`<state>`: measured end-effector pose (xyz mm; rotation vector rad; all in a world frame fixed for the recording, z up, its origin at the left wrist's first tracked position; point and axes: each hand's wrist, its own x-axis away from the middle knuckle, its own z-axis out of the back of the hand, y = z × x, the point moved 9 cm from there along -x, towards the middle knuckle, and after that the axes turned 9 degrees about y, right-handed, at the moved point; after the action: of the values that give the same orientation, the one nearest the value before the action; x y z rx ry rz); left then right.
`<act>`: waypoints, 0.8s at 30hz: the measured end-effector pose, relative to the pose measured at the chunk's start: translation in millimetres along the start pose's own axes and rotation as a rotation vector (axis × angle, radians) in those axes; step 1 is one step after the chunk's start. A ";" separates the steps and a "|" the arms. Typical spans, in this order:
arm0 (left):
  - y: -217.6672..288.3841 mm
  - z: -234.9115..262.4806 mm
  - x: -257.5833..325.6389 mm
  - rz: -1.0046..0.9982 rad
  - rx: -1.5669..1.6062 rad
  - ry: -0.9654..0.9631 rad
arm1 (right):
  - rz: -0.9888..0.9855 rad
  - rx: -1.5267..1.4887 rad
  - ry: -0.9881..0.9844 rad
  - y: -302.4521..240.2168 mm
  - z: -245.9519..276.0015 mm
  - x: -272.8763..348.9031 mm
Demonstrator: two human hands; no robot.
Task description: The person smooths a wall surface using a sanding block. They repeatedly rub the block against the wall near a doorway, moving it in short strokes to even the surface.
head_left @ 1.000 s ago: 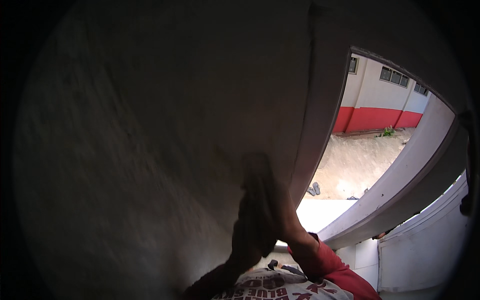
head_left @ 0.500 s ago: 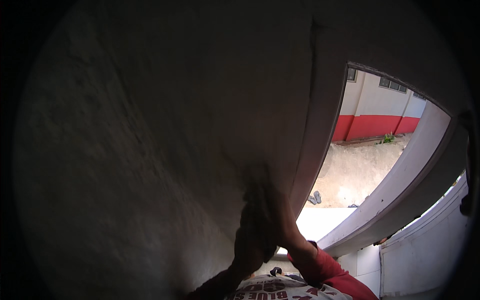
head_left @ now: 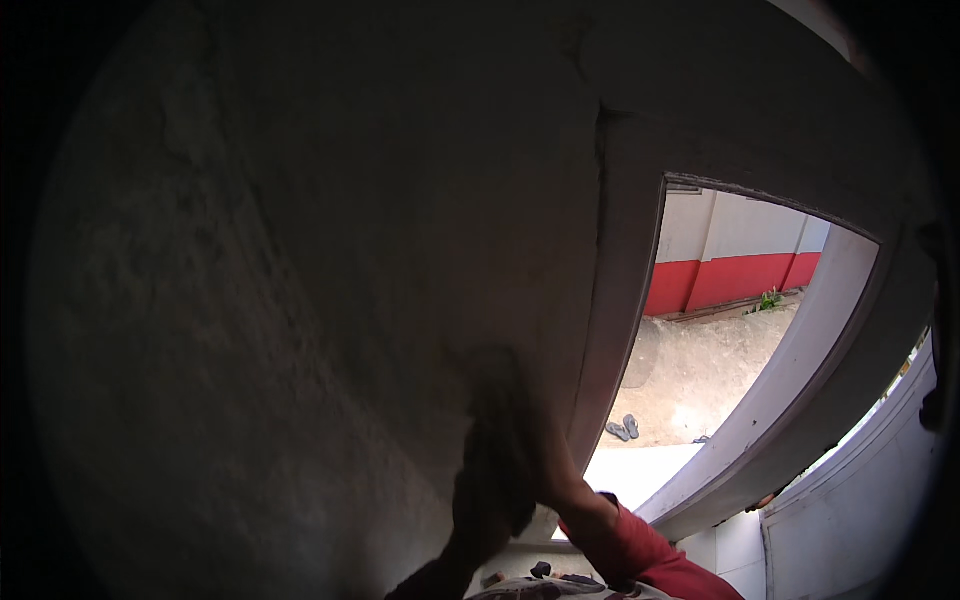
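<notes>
Both my hands are raised close together in deep shadow, against or just in front of a grey wall (head_left: 420, 230). On the left, my left hand (head_left: 487, 475) shows only as a dark shape, its fingers lost in the dark. Beside it, my right hand (head_left: 545, 445) reaches up from a red sleeve, its wrist lit by the doorway. The fingers of both hands blur into the wall's shadow. Whether anything lies between or under them cannot be made out.
To the right, a pale-framed doorway (head_left: 610, 330) opens onto sandy ground (head_left: 700, 375) and a white-and-red building (head_left: 725, 280). Grey slippers (head_left: 623, 428) lie outside. A white door panel (head_left: 850, 510) stands at the lower right. A long crack (head_left: 600, 150) runs beside the frame.
The doorway and wall have shifted down and left in view. My hands sit slightly lower and further left in the picture, still together, and less of my shirt shows.
</notes>
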<state>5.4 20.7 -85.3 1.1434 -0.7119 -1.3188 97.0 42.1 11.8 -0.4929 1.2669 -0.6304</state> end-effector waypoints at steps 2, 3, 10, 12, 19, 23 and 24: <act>-12.7 -2.6 6.4 0.147 0.026 -0.120 | 0.571 0.436 0.179 -44.4 1.1 6.8; -13.5 -2.8 8.8 0.166 0.048 -0.135 | 0.475 0.295 0.176 -40.5 6.1 4.8; 23.3 9.0 10.5 -0.303 -0.220 -0.016 | 0.226 0.054 0.120 -17.1 3.6 0.9; -6.9 7.1 7.3 0.097 0.055 -0.071 | 0.445 0.330 0.184 -30.5 2.2 5.4; 16.1 13.8 20.1 -0.156 -0.041 -0.029 | -0.577 -0.177 -0.034 38.9 -23.5 8.1; -2.5 5.0 19.8 0.106 -0.025 -0.120 | 0.299 0.241 0.384 -38.6 6.2 -6.8; 1.7 5.5 18.6 0.079 -0.019 -0.103 | 0.140 0.078 0.209 -24.4 -1.3 -9.3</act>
<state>4.1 1.3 -85.5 1.0275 -0.8101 -1.3223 90.2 30.5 34.3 -0.2755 1.4546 -0.6226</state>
